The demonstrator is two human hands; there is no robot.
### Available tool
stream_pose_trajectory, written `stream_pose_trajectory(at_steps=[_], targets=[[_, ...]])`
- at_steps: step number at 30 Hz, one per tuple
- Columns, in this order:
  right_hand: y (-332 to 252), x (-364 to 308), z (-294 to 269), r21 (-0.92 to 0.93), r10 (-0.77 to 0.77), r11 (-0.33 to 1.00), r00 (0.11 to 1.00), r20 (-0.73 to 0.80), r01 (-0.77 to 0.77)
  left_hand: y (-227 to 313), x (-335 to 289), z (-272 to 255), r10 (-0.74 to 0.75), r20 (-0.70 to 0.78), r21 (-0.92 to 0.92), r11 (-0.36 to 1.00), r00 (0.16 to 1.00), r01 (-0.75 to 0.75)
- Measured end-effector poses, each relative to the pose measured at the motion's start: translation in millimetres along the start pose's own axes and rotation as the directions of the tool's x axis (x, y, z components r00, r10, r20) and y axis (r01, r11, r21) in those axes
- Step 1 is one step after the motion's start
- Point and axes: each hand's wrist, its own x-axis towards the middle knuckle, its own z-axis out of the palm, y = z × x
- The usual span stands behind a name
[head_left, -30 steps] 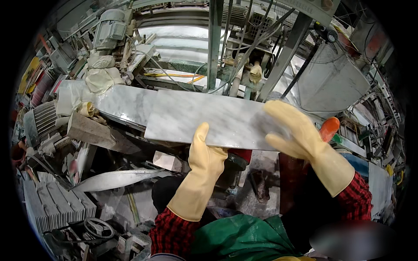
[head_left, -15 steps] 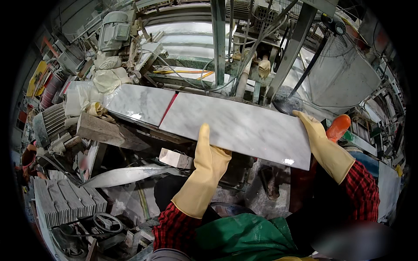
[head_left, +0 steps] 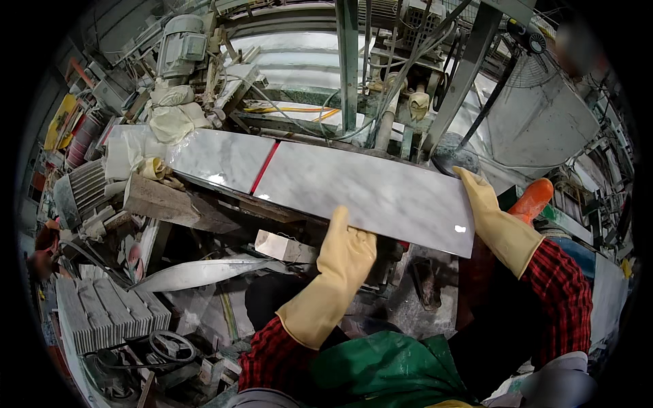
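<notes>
**Gloved hands hold a marble slab**

The left hand (head_left: pixel 348 250) grips the near edge of the slab (head_left: pixel 367 194); the right hand (head_left: pixel 484 204) clasps its right end. The slab lies end to end with another slab (head_left: pixel 218 158), a red line (head_left: pixel 264 168) between them.

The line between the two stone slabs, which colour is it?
Red; the line shows best in the head view, left of the held slab.

Grey electric motor (head_left: pixel 180 46) at upper left, crumpled pale rags (head_left: pixel 170 115) below it, wooden block (head_left: pixel 173 204) under the bench edge, stack of grey ribbed tiles (head_left: pixel 109 313) at lower left, wire-guarded fan (head_left: pixel 537 68) at upper right.
</notes>
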Motion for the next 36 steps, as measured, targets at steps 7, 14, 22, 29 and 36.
stream_pose_trajectory(at_steps=[7,14,22,29,36], targets=[[54.3,32.9,4.2,0.129,0.086,0.987,0.992,0.092,-0.098,-51.5,-14.7,-20.0,-0.366,0.034,0.365,0.871,0.93,0.329],[69.5,53.2,10.7,0.133,0.036,0.99,0.988,0.152,-0.057,-56.5,2.2,-23.3,-0.228,-0.116,0.429,0.866,0.967,0.256],[49.8,35.7,30.2,0.012,0.099,0.995,0.992,0.081,-0.1,-47.5,-2.7,-19.8,-0.187,-0.106,0.419,0.882,0.977,0.215],[33.6,22.7,38.1,-0.09,0.095,0.993,0.982,0.16,-0.082,-43.9,-5.2,-12.8,-0.113,-0.171,0.387,0.906,0.979,0.172],[28.5,27.9,39.6,-0.244,0.112,0.968,0.969,0.221,-0.057,-39.5,-10.6,-13.8,-0.108,-0.111,0.363,0.921,0.988,0.142]])
